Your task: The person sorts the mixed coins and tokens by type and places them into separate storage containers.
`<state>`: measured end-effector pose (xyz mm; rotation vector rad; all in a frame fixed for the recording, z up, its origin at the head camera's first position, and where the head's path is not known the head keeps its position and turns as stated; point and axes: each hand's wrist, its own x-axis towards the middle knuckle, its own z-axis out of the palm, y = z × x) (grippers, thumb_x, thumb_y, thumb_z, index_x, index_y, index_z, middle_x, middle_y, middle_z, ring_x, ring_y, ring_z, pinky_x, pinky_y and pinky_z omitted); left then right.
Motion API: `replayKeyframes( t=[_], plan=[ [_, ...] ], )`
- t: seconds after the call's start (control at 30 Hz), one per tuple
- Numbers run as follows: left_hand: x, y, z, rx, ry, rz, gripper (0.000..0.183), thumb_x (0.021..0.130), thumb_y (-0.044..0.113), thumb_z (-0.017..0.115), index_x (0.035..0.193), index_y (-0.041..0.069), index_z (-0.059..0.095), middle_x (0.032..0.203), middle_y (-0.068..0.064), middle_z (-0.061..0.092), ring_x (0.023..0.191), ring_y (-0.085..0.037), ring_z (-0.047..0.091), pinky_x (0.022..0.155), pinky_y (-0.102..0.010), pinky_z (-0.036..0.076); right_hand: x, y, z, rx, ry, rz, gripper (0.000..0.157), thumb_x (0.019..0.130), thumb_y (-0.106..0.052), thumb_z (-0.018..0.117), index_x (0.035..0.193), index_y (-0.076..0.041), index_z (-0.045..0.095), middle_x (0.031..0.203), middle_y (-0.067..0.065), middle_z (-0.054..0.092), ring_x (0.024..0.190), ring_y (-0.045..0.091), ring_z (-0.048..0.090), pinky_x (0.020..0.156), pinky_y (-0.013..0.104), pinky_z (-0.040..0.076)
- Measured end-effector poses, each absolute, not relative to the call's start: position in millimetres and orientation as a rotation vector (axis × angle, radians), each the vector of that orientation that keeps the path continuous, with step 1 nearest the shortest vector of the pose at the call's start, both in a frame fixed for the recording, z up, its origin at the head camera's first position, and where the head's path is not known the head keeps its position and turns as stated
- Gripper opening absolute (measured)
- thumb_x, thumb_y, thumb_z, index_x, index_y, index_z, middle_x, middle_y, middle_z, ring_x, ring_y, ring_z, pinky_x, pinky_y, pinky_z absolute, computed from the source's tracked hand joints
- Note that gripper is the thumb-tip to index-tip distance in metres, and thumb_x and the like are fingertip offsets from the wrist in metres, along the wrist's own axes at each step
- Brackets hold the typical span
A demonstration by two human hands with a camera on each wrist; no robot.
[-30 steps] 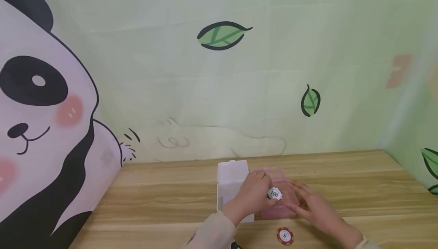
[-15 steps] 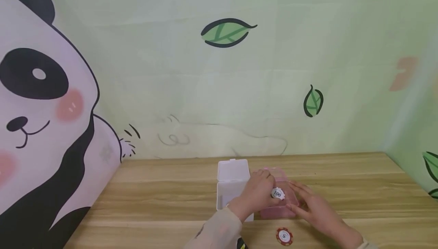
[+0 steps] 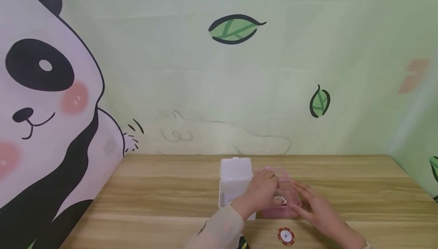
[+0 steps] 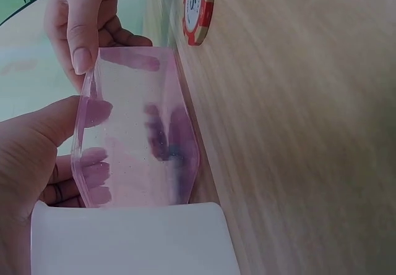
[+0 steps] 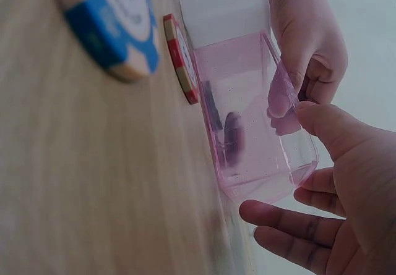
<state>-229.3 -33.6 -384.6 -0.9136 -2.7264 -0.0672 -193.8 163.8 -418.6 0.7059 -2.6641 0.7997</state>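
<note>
The open pink plastic box [image 3: 280,214] stands right of the open white plastic box [image 3: 236,169]. My left hand [image 3: 261,190] reaches over the pink box, thumb and fingers parted inside its rim, with nothing between them in the left wrist view. Just below these fingers in the head view is a white poker chip [image 3: 280,200], partly covered by them. Through the pink wall, a dark-looking chip [image 5: 234,139] shows inside, away from the left fingertips. My right hand [image 3: 318,211] holds the box's right end, thumb at the rim and fingers along the outside.
A red-and-white poker chip [image 3: 286,236] lies on the wooden table [image 3: 164,199] in front of the pink box. A blue-and-white poker chip [image 5: 117,25] is close up in the right wrist view. A black and yellow piece [image 3: 243,243] shows by the left sleeve.
The white chip, earlier upright in my left fingers with its 100 facing me, is now lower and tilted, out of the fingers. My right hand keeps its place on the box.
</note>
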Motion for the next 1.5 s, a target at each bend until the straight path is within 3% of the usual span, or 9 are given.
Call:
replayKeyframes(
  t=[0.77, 1.27, 1.5],
  plan=[
    [-222.1, -36.8, -378.3, -0.915, -2.718, -0.105, 0.026, 0.081, 0.042, 0.07, 0.092, 0.019, 0.065, 0.088, 0.01, 0.055, 0.088, -0.007, 0.048, 0.083, -0.02, 0.039, -194.4, 166.5, -417.5, 0.73, -2.625, 0.783, 0.057, 0.087, -0.028, 0.07, 0.133, 0.001, 0.053, 0.133, 0.015, 0.057, 0.073, -0.008, 0.055, 0.062, 0.02, 0.05],
    [-209.6, -49.8, -377.3, -0.935, -2.663, -0.153, 0.032, 0.082, 0.044, 0.071, 0.1, 0.019, 0.067, 0.098, 0.008, 0.063, 0.1, -0.008, 0.054, 0.099, -0.023, 0.04, -193.8, 164.2, -418.5, 0.727, -2.626, 0.759, 0.058, 0.086, -0.028, 0.07, 0.134, 0.001, 0.053, 0.132, 0.017, 0.058, 0.072, -0.007, 0.055, 0.062, 0.021, 0.05],
    [-200.8, -55.4, -374.1, -0.916, -2.687, -0.189, 0.034, 0.083, 0.043, 0.07, 0.104, 0.017, 0.065, 0.1, 0.007, 0.063, 0.098, -0.008, 0.054, 0.087, -0.021, 0.043, -193.6, 162.2, -417.3, 0.714, -2.637, 0.756, 0.057, 0.087, -0.027, 0.07, 0.133, 0.001, 0.053, 0.131, 0.015, 0.059, 0.073, -0.006, 0.055, 0.062, 0.021, 0.05]
  ],
)
